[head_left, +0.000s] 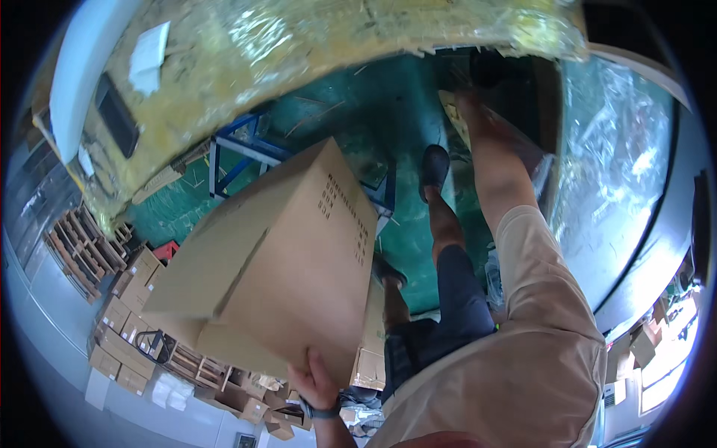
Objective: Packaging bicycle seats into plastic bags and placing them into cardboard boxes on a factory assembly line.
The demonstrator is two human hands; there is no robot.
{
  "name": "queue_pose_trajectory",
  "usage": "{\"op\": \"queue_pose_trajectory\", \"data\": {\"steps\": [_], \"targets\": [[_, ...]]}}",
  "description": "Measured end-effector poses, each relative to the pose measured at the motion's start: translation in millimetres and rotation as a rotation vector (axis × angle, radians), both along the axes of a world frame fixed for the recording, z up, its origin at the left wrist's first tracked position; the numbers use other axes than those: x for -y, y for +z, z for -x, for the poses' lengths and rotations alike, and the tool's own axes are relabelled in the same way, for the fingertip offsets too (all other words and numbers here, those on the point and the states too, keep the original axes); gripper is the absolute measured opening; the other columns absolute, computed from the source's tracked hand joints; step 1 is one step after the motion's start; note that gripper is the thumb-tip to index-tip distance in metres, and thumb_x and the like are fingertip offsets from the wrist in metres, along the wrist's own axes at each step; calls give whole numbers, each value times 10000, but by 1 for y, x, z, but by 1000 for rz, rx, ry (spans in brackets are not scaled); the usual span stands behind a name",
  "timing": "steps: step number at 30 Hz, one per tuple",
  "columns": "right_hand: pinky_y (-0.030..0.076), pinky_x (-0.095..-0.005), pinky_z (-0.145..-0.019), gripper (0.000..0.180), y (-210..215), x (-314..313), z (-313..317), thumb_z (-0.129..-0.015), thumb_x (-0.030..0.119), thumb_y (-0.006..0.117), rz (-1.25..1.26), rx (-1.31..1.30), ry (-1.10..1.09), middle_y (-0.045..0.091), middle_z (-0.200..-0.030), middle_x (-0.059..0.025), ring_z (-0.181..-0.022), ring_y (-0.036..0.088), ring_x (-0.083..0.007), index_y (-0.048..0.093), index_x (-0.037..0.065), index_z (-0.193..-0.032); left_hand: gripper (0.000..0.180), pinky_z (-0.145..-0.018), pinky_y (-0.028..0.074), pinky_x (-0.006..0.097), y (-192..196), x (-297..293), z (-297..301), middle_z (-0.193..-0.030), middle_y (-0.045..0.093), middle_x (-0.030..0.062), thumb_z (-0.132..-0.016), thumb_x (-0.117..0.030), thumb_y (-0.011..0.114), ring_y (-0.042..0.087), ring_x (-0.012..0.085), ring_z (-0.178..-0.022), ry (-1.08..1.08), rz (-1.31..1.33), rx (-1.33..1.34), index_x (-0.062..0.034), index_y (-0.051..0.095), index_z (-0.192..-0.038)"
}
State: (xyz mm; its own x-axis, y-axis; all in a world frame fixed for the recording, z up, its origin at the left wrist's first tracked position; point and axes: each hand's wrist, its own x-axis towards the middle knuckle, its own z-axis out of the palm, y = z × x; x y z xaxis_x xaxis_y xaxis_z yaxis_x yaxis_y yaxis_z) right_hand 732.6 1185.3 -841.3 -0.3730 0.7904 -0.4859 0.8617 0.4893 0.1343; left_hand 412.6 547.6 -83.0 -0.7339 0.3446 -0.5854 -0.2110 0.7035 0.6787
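My left hand [312, 382], with a dark watch on its wrist, grips the lower edge of a large brown cardboard box [276, 261]. The closed box is tilted and held up in front of my body. My right arm in a beige sleeve stretches far forward. My right hand [470, 104] is blurred, next to a flat cardboard piece [450, 112] under the edge of a big plastic-wrapped yellow load [314, 45]. Whether that hand grips anything is unclear.
Below are a green floor [336, 127], my dark shoes [435, 168] and a blue metal frame [243, 153]. Stacked cardboard boxes [123, 328] and wooden pallets [78, 250] fill the left side. Another plastic-wrapped load [612, 164] stands on the right.
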Motion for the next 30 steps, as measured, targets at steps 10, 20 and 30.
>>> {"op": "queue_pose_trajectory", "data": {"steps": [10, 20, 30], "targets": [[580, -417, -730, 400, -142, 422, -22, -996, 522, 684, 350, -655, -1495, 787, -1060, -120, -944, 745, -250, 782, 151, -1109, 378, -950, 545, 398, 43, 36, -16, -1314, 698, 186, -1097, -140, 626, 661, 274, -1137, -312, 643, -351, 50, 570, -1420], [552, -396, -688, 395, -224, 198, -29, -980, 517, 728, 513, -1282, -1684, 773, -1071, -74, -901, 710, -246, 738, 185, -1194, 451, -1002, 506, 422, 8, 20, 4, -1322, 659, 186, -1076, -90, 611, 616, 293, -1153, -474, 306, -678, 57, 493, -1485], [524, -376, -646, 437, -259, 108, -69, -964, 513, 772, 844, -1702, -1943, 758, -1082, -29, -857, 675, -241, 695, 220, -1278, 436, -1021, 550, 369, -73, 92, 57, -1351, 674, 212, -1039, -121, 701, 647, 266, -1175, 40, 456, -449, 123, 599, -1385]]}}
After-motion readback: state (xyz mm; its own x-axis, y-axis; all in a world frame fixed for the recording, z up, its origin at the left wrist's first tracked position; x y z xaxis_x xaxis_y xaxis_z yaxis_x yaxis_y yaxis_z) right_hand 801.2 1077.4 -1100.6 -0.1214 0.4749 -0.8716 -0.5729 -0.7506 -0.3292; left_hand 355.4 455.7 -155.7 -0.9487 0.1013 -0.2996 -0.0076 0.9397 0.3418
